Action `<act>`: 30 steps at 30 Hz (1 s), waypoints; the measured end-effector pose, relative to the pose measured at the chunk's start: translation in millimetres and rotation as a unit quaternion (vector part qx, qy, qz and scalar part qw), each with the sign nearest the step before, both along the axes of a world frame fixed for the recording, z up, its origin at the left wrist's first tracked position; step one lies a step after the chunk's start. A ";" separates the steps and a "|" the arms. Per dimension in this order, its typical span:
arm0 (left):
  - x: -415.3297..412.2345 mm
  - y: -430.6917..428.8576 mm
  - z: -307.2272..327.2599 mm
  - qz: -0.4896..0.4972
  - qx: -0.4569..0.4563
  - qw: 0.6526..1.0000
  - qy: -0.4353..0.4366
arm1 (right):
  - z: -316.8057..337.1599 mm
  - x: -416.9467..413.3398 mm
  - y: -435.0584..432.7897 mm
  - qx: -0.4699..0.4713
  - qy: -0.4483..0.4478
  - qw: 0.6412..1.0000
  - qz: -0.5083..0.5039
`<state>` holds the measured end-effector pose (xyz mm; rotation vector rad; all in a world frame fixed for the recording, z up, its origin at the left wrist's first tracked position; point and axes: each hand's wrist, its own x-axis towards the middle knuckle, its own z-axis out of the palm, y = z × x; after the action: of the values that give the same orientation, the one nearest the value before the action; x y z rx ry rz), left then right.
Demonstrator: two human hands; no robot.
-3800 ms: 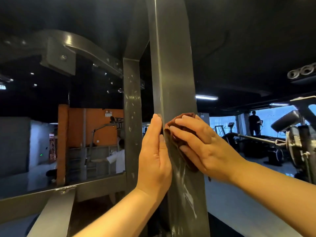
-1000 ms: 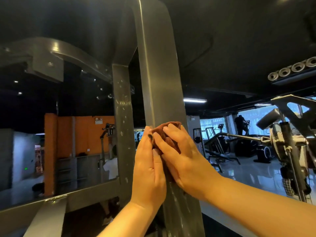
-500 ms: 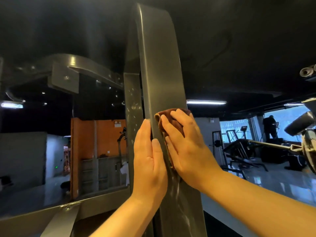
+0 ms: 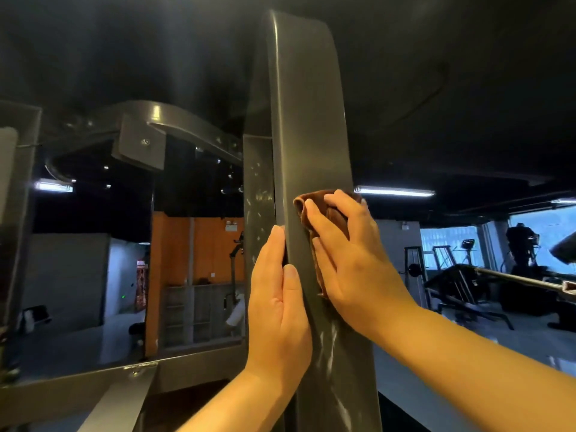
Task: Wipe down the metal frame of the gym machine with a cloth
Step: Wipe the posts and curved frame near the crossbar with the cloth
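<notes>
Brown cloth (image 4: 327, 213) bunches under the fingers (image 4: 314, 213) of our right hand (image 4: 352, 266). They lie spread and only gently bent, pressing the wad flat to the metal rather than clutching it. Our left hand (image 4: 277, 307) sits just beside it, fingers straight and together, laid along the left edge of the same grey upright (image 4: 308, 120) and holding nothing. The cloth sits about midway up the visible length of the upright, on its broad front face.

To do this stroke well, we judge that we should keep the palm's weight behind the cloth and travel in long overlapping passes along the post. We should also wrap the cloth round the rounded edge so the side face is not skipped. Pale smears (image 4: 333, 347) show on the face below our right wrist, so that stretch likely wants a pass. The narrower inner post (image 4: 258, 188) to the left carries pale flecks too. The left hand serves best as a brace, clear of the cloth's path.

Farther out, open shelving (image 4: 199, 310) stands against an orange wall (image 4: 215, 244). Its compartments are too dim and small for us to tell what they hold, if anything.
</notes>
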<state>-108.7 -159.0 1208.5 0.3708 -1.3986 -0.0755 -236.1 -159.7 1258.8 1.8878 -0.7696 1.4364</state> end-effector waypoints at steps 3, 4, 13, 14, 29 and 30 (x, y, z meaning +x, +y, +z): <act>0.5 -0.4 -2.3 -0.001 0.000 1.000 0.001 | -19.3 -24.1 0.6 -0.051 0.148 0.987 -0.036; 0.7 -0.4 -2.1 0.008 -0.004 1.000 0.000 | -13.9 -35.3 1.3 -0.072 0.199 0.976 -0.058; 0.2 -2.8 -5.4 0.022 -0.015 1.000 0.014 | 50.0 6.0 -0.9 -0.018 -0.020 0.999 -0.026; 0.0 -2.3 -6.4 0.022 -0.013 1.000 0.014 | 41.4 9.3 -1.4 -0.019 -0.013 0.999 -0.027; -3.3 11.6 -39.9 0.058 0.038 0.998 0.006 | 14.9 -15.7 1.0 -0.007 0.049 0.997 -0.055; -3.1 11.2 -42.7 0.064 0.038 0.997 0.002 | -1.3 -6.8 0.0 0.000 0.009 0.999 -0.049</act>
<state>-111.8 -147.9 1165.9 0.5218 -1.3681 -0.0252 -242.9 -159.7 1257.6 1.8344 -0.8405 1.3571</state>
